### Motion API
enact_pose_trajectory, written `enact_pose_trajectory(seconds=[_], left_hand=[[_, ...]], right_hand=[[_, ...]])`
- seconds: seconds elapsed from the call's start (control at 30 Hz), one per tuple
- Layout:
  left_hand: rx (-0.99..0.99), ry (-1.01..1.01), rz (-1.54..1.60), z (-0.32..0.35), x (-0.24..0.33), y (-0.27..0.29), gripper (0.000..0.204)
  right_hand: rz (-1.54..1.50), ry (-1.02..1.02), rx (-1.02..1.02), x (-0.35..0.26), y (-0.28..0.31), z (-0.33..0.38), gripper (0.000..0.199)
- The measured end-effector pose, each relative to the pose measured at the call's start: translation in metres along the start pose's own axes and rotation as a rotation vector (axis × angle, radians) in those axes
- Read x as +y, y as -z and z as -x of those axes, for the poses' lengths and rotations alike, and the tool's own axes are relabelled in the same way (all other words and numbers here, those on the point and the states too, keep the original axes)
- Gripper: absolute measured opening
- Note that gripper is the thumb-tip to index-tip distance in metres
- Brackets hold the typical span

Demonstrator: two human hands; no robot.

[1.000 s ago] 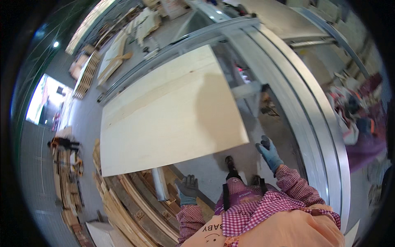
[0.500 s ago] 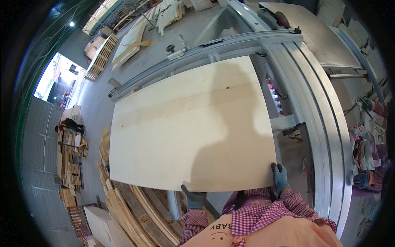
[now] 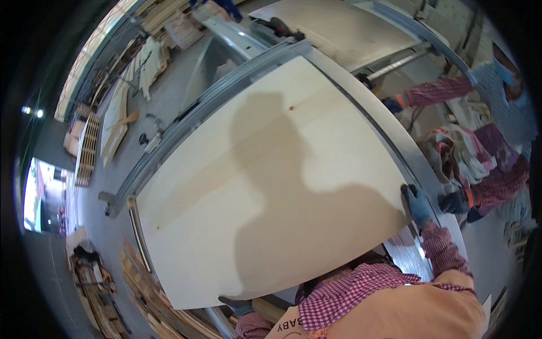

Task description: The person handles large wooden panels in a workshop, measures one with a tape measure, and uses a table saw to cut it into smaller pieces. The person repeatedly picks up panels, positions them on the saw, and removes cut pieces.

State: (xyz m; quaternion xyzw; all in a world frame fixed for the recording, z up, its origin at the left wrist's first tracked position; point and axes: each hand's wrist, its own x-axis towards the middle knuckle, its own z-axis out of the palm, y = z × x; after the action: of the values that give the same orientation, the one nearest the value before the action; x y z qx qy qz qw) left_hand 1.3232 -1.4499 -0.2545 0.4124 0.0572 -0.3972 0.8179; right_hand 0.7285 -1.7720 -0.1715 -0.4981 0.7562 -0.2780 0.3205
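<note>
Board [image 3: 265, 195] meets left hand [image 3: 239, 306] and right hand [image 3: 420, 207] at edges, floor [image 3: 93, 217] leftward.

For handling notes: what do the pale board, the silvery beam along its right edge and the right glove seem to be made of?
Pale board: likely wood, smooth, unpainted-looking; streaky tan tones and a dark knot show.
Silvery beam: bare metal, aluminium or steel perhaps, from its grey sheen.
Right glove: probably fabric with coated tips, as the blue back turns dark there.

Left hand [image 3: 243, 307] partly hidden by board [image 3: 333, 169]; blue-clad person [image 3: 228, 8] cut off above.
</note>
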Motion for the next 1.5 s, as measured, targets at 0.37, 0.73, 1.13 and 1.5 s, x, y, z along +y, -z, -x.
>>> enact_pose_trajectory(seconds=[0.37,0.73,1.13,1.5], left_hand=[[0.217,-0.002,-0.062,0.012,-0.017,-0.057,0.087],[0.178,0.023,0.054,0.053,-0.069,-0.101,0.084],[0.160,-0.233,0.256,0.122,-0.035,-0.237,0.038],[-0.031,-0.291,0.497,0.177,0.045,-0.328,0.032]], right_hand=[[0.242,0.089,0.010,0.016,-0.005,-0.065,0.044],[0.546,0.273,-0.076,0.060,0.034,-0.162,0.044],[0.436,0.331,-0.192,-0.071,0.116,-0.186,0.055],[0.447,0.480,-0.207,-0.132,0.081,-0.178,0.048]])
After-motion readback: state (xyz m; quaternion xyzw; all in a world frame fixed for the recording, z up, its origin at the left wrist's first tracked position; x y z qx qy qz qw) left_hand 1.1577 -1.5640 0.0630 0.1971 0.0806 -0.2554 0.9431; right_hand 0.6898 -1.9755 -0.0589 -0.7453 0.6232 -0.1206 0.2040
